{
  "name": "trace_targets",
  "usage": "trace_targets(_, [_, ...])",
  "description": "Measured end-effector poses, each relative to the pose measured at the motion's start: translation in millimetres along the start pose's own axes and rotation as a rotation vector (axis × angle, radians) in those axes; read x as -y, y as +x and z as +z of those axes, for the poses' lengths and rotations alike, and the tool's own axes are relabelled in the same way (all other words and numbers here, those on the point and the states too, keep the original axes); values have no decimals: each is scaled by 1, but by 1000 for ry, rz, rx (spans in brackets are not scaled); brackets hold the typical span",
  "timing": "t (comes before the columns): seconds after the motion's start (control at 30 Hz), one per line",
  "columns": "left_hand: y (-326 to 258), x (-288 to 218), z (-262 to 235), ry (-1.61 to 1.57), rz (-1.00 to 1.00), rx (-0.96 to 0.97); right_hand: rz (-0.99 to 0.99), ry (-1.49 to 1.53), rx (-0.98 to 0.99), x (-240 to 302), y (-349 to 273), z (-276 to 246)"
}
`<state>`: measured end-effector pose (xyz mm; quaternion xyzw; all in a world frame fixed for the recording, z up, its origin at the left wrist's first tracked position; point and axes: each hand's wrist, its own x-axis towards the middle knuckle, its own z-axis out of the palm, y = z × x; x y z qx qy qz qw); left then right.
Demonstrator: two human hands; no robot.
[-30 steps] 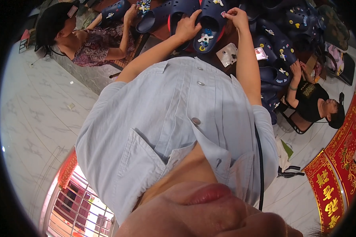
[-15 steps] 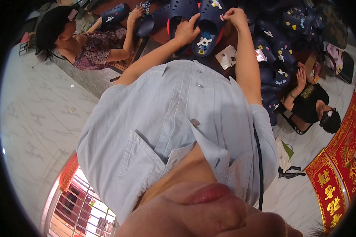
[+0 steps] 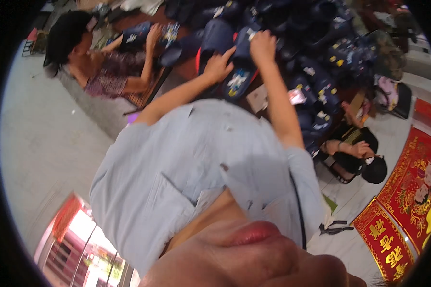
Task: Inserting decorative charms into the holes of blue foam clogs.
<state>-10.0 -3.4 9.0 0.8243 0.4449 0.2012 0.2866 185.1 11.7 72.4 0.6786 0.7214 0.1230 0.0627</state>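
Two navy foam clogs stand side by side in front of me, slightly blurred: a left clog (image 3: 218, 34) and a right clog (image 3: 242, 47). White and yellow charms (image 3: 237, 82) sit on the right clog's near part. My left hand (image 3: 218, 68) grips that clog at its left side, index finger stretched across it. At the clog's far right, my right hand (image 3: 263, 48) is pinched closed. The small pinkish charm seen in its fingertips earlier is now hidden by the fingers. A white charm (image 3: 251, 34) shows beside them.
Something red (image 3: 198, 61) lies under the clogs. Many navy clogs (image 3: 316, 81) with charms are heaped at right. A pale packet (image 3: 257, 99) lies by my right forearm. One person (image 3: 115, 71) handles a clog at left; another person (image 3: 354, 146) sits at right.
The view has shifted, so clogs and hands appear lower. My right hand has turned over the clog's top, its fingertips hidden. The person at right has drawn a hand back toward the head.
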Motion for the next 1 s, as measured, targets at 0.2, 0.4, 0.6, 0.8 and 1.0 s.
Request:
trace_targets(0.2, [4,-2,2,-12,5,2,-69,-48,-151,7,10,5])
trace_targets(0.4, [6,-5,3,-29,-15,7,77,179,-102,5,6,9])
trace_targets(0.6, [1,0,7,-44,-24,28,110,630,-564,9,-49,-5])
trace_targets(0.8, [1,-4,6,-13,-20,0,-296,562,-402,48,-117,-3])
trace_targets(1.0, [4,3,13,-3,0,0,-277,398,-97,58,-129,26])
